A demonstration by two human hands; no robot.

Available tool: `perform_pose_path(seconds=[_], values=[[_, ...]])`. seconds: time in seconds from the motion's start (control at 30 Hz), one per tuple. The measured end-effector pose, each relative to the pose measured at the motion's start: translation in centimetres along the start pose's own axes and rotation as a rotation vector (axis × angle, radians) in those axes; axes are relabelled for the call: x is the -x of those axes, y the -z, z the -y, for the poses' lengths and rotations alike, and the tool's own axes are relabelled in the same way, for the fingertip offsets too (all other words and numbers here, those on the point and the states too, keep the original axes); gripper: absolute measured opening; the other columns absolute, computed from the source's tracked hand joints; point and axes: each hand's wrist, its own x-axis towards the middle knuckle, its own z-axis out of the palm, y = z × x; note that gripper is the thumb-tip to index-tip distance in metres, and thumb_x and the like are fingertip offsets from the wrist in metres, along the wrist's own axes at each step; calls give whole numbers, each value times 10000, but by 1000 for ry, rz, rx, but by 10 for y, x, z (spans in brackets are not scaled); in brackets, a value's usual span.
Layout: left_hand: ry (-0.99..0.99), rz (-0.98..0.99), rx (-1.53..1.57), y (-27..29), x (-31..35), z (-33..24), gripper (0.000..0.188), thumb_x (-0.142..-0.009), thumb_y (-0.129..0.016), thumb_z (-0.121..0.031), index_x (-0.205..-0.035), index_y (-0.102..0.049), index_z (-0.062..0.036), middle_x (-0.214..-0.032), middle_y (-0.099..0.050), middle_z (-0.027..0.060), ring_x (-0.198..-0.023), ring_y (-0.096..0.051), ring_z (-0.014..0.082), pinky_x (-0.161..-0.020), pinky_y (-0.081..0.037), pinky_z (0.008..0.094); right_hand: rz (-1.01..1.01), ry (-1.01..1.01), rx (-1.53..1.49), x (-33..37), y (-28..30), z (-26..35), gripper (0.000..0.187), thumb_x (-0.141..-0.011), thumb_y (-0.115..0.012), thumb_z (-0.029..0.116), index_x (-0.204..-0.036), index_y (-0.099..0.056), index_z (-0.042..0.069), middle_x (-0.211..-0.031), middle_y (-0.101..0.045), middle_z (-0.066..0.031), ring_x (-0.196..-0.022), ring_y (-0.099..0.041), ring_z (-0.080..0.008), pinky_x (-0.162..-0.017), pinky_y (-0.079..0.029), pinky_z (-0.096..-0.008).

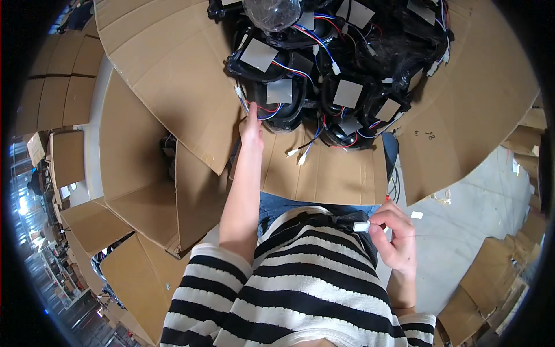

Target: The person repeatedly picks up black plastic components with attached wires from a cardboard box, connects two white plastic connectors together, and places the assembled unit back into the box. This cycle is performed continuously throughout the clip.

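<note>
Several black plastic housings with pale square patches lie bunched over the open cardboard box before me. Thin red, blue and white wires with white plugs hang from them. At the nearest left housing, my left hand has its fingers closed at the wires, close to a white connector; the fingertips are partly hidden. My right hand is low at the right, beside my waist. Between its thumb and fingers it pinches a small white piece, in front of a dark pouch-like item.
Wide cardboard flaps spread out on both sides. An open carton stands at my left, with another box below it. Stacked cartons line the far left. A white scrap lies by my right hand; flattened cardboard is at lower right.
</note>
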Motion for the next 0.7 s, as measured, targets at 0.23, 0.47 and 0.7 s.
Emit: perform_pose_path(seconds=[0.23,0.47,0.7], values=[[-105,126,396,-21,-41,-32,98,-768,-545,-82,-742,-499,0,-694,-540,85,-567,-521,166,-520,-434,272,62,42,-10,-4,-5,-1,62,-671,-560,-12,-728,-535,-8,-663,-513,-94,-603,-474,-232,-549,-372,-307],[-338,467,75,-23,54,-59,231,-868,-420,-121,-999,-485,58,-731,-517,49,-539,-418,76,-510,-388,219,96,41,-44,-10,-11,-2,69,-664,-569,-9,-726,-538,-5,-663,-515,-97,-600,-478,-238,-540,-375,-308],[-525,708,-515,1,154,-79,254,-886,-398,-152,-1019,-519,28,-713,-486,14,-550,-393,48,-494,-341,184,116,58,-39,-16,-11,-4,68,-665,-569,5,-726,-541,3,-665,-511,-98,-604,-477,-242,-540,-374,-309]])
